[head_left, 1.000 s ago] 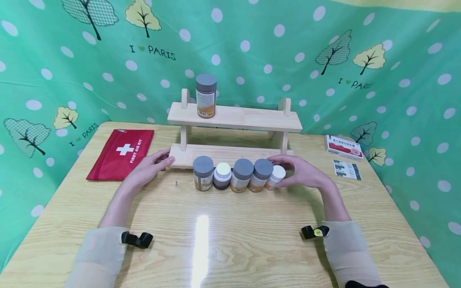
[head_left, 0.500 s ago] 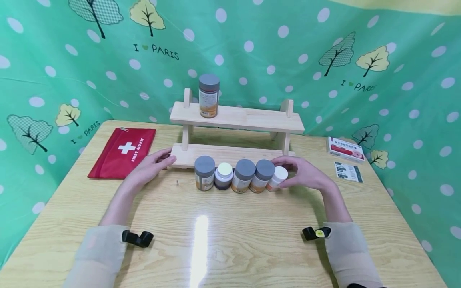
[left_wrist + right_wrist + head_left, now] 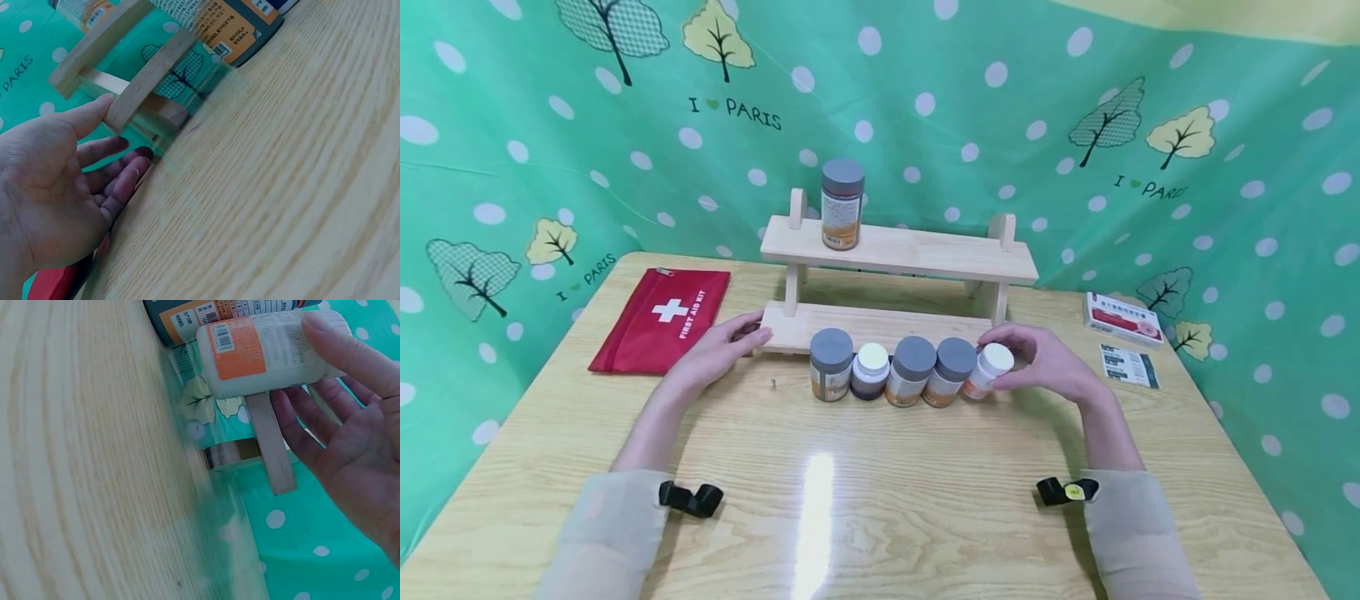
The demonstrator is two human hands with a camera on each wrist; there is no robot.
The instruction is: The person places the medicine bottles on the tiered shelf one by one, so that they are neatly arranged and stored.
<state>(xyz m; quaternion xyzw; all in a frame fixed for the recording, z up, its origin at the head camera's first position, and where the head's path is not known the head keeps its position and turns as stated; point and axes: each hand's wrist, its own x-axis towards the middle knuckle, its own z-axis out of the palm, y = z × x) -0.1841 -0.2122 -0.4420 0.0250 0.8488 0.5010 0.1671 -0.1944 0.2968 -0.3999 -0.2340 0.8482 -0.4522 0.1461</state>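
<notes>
My right hand pinches a small white pill bottle with an orange-and-white label, thumb in front and fingers behind. The bottle tilts to the right, its base slightly off the table in the right wrist view. Left of it, three grey-lidded jars and a white-capped dark bottle stand in a row before the two-tier wooden shelf. My left hand rests at the shelf's left end. Its thumb touches the lower board, and its loosely bent fingers are below and behind the corner.
Another grey-lidded jar stands on the upper board, left side. A red first aid pouch lies at the left. Far right are a medicine box and a blister pack. A green patterned cloth hangs behind the table.
The white pill bottle has tilted to the right and moved slightly away from the neighbouring jar along with my right hand. My left hand stays at the shelf's end. The head view shifts slightly.
</notes>
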